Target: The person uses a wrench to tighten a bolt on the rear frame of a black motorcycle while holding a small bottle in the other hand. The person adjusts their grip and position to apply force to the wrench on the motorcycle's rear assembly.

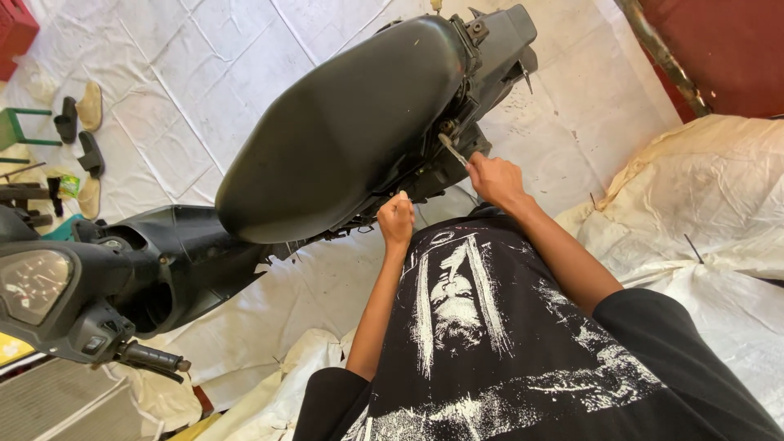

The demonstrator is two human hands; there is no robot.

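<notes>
A wrench (452,150) is gripped by the right hand (493,180) under the seat (343,131), the left hand (397,219) fisted; slippage could skin knuckles.

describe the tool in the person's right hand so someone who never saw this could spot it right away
Start at the big black scooter seat and follow its edge nearest the person to the rear bodywork. There the right hand holds a slim silvery metal tool, likely a wrench. It is the only bright metal among black panels; the left hand beside it is a closed fist.
</notes>
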